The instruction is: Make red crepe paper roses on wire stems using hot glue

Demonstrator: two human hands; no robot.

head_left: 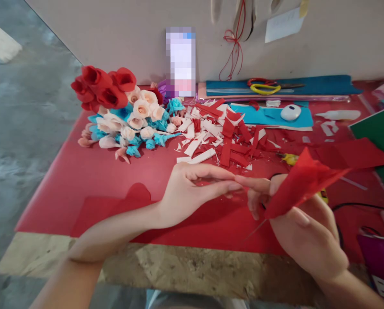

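Observation:
A red paper flower (303, 182), rolled into a cone with a flared top, rests in my right hand (311, 236), the fingers closed about its lower end. From its base a thin wire stem points down to the left. My left hand (188, 193) reaches across with thumb and fingers pinched together at the tip of a right-hand finger. Whatever may lie in that pinch is too small to make out. Behind the flower, a yellow tool (289, 159) is partly hidden by my right hand.
Finished paper flowers (140, 109) are heaped at back left. Red and white paper scraps (211, 133) cover the middle back. Scissors (265, 87) lie on blue paper by the wall, near a white oval object (290, 112). A phone (183, 60) leans upright. A black cable (366, 207) runs right.

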